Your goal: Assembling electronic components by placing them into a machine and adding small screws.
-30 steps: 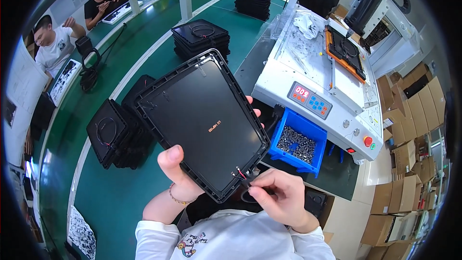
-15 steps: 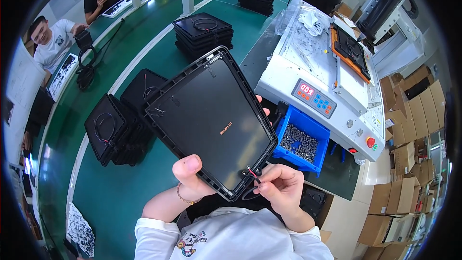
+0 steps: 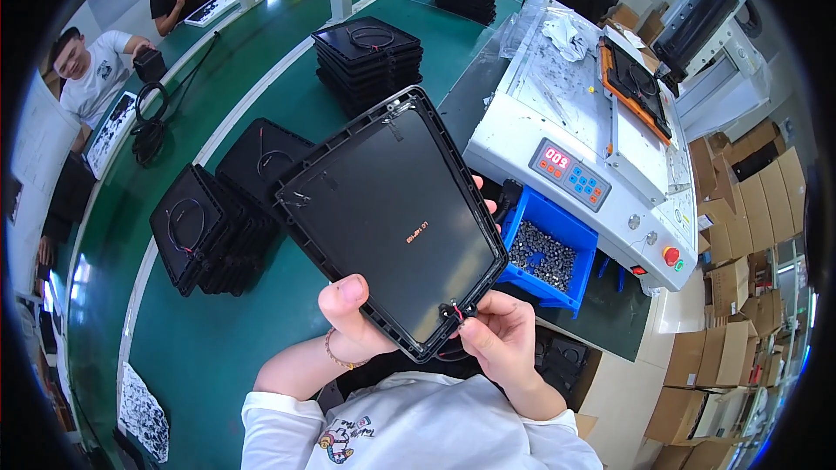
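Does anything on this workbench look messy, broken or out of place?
Mostly tidy. The stack of black panels left of the held black panel has slumped and leans askew, unlike the neat stack farther back. No visible damage or spills.

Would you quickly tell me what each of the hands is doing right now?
Left hand: closed on the near edge of the large black plastic panel, thumb on top.
Right hand: pinching the small red-and-black wires at the panel's corner.

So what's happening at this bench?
A person holds a large black plastic panel up over a green work surface. The left hand grips its near edge, thumb on top, while the right hand pinches small red and black wires at its near corner. A blue bin of screws sits just right.
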Tool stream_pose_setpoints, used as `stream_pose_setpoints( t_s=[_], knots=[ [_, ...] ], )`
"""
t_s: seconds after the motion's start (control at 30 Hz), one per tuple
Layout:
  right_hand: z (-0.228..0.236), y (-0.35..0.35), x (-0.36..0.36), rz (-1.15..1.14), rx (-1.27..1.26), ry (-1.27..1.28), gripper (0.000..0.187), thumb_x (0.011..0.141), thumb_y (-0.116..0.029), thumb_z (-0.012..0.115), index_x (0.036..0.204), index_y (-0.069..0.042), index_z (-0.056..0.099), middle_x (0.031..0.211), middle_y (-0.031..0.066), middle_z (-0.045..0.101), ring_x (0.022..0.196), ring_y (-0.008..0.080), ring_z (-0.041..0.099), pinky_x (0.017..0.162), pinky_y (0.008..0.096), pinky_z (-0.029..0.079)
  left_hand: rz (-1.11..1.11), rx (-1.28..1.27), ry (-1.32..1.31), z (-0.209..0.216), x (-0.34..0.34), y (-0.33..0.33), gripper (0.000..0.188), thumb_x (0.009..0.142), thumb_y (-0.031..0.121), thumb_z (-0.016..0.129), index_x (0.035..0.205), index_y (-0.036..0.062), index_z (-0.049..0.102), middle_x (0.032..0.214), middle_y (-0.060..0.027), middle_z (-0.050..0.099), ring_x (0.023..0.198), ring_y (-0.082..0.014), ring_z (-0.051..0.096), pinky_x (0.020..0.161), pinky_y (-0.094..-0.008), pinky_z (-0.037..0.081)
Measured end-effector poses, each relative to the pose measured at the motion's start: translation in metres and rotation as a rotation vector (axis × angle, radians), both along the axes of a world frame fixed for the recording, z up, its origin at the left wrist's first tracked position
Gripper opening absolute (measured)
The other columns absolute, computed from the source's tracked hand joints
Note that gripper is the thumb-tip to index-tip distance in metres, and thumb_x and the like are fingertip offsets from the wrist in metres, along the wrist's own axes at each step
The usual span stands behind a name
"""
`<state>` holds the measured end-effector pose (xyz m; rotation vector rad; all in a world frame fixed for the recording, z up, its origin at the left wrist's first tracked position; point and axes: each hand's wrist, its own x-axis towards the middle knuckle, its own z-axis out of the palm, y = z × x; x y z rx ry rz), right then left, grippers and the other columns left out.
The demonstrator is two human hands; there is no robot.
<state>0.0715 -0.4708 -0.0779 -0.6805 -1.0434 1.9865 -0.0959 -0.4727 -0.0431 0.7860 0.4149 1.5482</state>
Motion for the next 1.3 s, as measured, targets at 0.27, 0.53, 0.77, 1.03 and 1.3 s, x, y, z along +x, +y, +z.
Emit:
stream_pose_setpoints(
  t_s=[0.27,0.53,0.77,1.03,1.3],
  knots=[
    [-0.03,0.001,-0.013,-0.18,0.119,0.244,0.012,0.076,0.002,0.072,0.086,0.002,0.065,0.083,0.0049,0.066,0.069,0.006,0.059,0.06,0.0195,0.047,-0.013,-0.051,0.008,0.007,0.007,0.0,0.114,0.068,0.074,0.054,0.152,0.0049,0.018,0.15,-0.0202,0.029,0.136,-0.0347,0.037,0.112,-0.0507,0.033],
    [-0.012,0.007,-0.014,-0.006,-0.004,0.256,0.009,0.079,0.002,0.068,0.087,0.005,0.065,0.076,0.0113,0.067,0.043,0.0098,0.054,0.038,0.0202,0.041,-0.061,-0.036,0.029,0.002,0.001,-0.003,0.117,0.065,0.075,0.057,0.152,0.0056,0.018,0.15,-0.02,0.029,0.136,-0.0357,0.036,0.113,-0.051,0.033],
    [-0.016,0.004,-0.014,-0.019,-0.036,0.317,0.009,0.08,0.002,0.066,0.088,0.005,0.066,0.075,0.0143,0.067,0.041,0.0104,0.053,0.035,0.0188,0.04,-0.018,0.01,-0.051,-0.002,0.006,0.0,0.113,0.07,0.075,0.052,0.152,0.005,0.017,0.15,-0.0219,0.028,0.136,-0.0373,0.035,0.112,-0.0519,0.033],
    [-0.005,0.017,0.008,0.188,-0.103,0.423,0.068,0.084,-0.044,0.067,0.116,0.014,0.052,0.104,0.0239,0.064,0.085,0.0298,0.067,0.073,0.0368,0.054,0.017,-0.006,-0.124,0.009,0.004,0.001,0.111,0.073,0.076,0.048,0.152,0.0041,0.017,0.151,-0.0229,0.028,0.136,-0.0397,0.035,0.109,-0.0535,0.035],
    [0.006,0.05,0.115,-0.245,0.16,0.542,0.03,0.099,-0.028,0.044,0.104,0.001,0.047,0.097,0.011,0.047,0.082,0.0187,0.048,0.065,0.0314,0.043,0.409,-0.002,-0.351,0.039,-0.061,-0.088,0.094,0.088,0.07,0.037,0.15,0.0012,0.021,0.145,-0.0355,0.029,0.13,-0.0509,0.038,0.104,-0.0618,0.035]
  ],
)
